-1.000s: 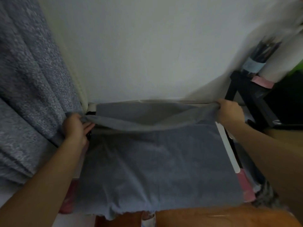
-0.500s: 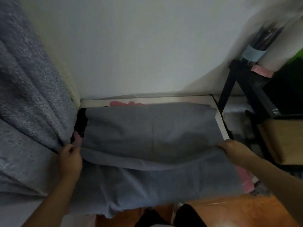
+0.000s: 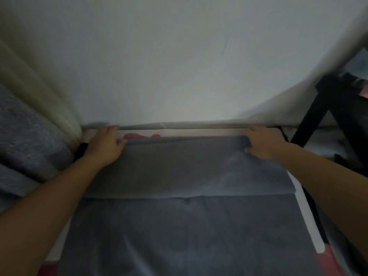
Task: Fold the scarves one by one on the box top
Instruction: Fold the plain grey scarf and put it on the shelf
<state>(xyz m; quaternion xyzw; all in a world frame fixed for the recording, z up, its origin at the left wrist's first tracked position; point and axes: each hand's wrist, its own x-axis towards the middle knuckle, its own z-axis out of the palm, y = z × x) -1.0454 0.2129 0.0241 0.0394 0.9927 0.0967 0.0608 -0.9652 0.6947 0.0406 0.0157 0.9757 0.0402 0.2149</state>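
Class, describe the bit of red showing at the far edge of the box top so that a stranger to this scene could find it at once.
Start at the pale wall and drop to the white box top below it. Between the left hand and right hand, just beyond the grey scarf, lies the red patch. It is the only bright red there, a thin strip among grey and white.

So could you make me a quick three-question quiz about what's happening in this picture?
1. True or false: both hands rest on the grey scarf.
2. Where is the left hand? A) far left corner B) near edge C) off the cloth
3. What colour shows behind the scarf's far edge, on the box top?

Key: 1 true, the right hand is at the far right corner; 2 A; 3 pink patch.
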